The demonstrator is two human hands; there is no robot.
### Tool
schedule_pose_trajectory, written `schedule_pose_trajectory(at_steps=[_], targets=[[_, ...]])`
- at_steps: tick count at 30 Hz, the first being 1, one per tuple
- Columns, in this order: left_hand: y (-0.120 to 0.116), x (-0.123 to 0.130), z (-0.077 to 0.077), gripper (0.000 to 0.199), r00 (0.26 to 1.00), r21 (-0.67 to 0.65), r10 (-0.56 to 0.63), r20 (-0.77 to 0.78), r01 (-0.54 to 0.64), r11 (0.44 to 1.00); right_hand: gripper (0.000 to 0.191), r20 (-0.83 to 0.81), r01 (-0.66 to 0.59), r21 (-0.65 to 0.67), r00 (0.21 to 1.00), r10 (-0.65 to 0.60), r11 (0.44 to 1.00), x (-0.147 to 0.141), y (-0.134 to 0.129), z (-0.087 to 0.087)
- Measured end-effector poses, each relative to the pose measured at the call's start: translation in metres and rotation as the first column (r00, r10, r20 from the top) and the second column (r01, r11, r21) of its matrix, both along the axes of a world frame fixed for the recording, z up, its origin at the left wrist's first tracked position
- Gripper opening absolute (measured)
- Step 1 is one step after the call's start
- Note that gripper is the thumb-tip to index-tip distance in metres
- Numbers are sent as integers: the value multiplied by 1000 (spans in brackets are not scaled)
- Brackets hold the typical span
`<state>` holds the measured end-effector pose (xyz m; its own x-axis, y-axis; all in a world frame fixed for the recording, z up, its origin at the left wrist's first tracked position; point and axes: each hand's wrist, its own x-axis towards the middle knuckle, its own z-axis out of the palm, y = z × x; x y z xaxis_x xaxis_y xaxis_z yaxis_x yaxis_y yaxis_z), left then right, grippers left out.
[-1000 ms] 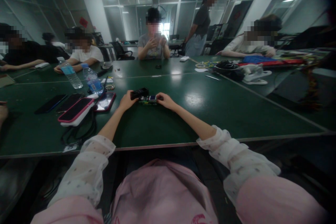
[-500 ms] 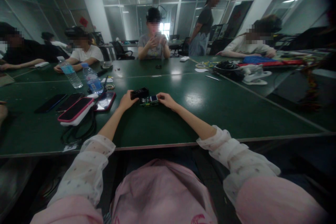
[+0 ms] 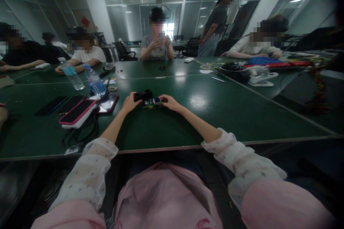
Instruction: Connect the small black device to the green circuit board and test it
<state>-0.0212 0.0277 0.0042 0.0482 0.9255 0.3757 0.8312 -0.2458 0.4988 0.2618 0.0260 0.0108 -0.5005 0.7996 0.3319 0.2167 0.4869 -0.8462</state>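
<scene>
My left hand (image 3: 130,102) is closed on the left end of a small black case (image 3: 143,95), which looks like an open box. Just in front of the case lies a green circuit board (image 3: 150,106) with small parts and a small dark screen (image 3: 156,100) at its right end. The fingers of my right hand (image 3: 170,103) pinch the right end of this board. Board and case are close together above the green table (image 3: 166,132); whether they touch is too small to tell.
On the left are phones, one with a pink rim (image 3: 77,111), a black cable (image 3: 80,136) and two bottles (image 3: 94,80). A pen (image 3: 218,79), wires and a white clamp (image 3: 263,78) are on the right. People sit around the table; one stands behind.
The circuit board and the fingers of my right hand have shifted very slightly left. The standing person in the background has moved to the right.
</scene>
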Motion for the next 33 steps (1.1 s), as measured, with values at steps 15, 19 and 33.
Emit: schedule_pose_trajectory(at_steps=[15, 19, 33], targets=[[4, -1, -4, 59, 1000, 15, -22, 17, 22, 1000, 48, -128, -233, -301, 971, 203, 925, 25, -12, 31], [1, 0, -1, 59, 1000, 7, -17, 13, 17, 1000, 49, -94, -250, -315, 968, 232, 916, 21, -14, 29], [2, -1, -2, 59, 1000, 2, -6, 11, 6, 1000, 42, -72, -144, -311, 989, 128, 939, 17, -11, 20]])
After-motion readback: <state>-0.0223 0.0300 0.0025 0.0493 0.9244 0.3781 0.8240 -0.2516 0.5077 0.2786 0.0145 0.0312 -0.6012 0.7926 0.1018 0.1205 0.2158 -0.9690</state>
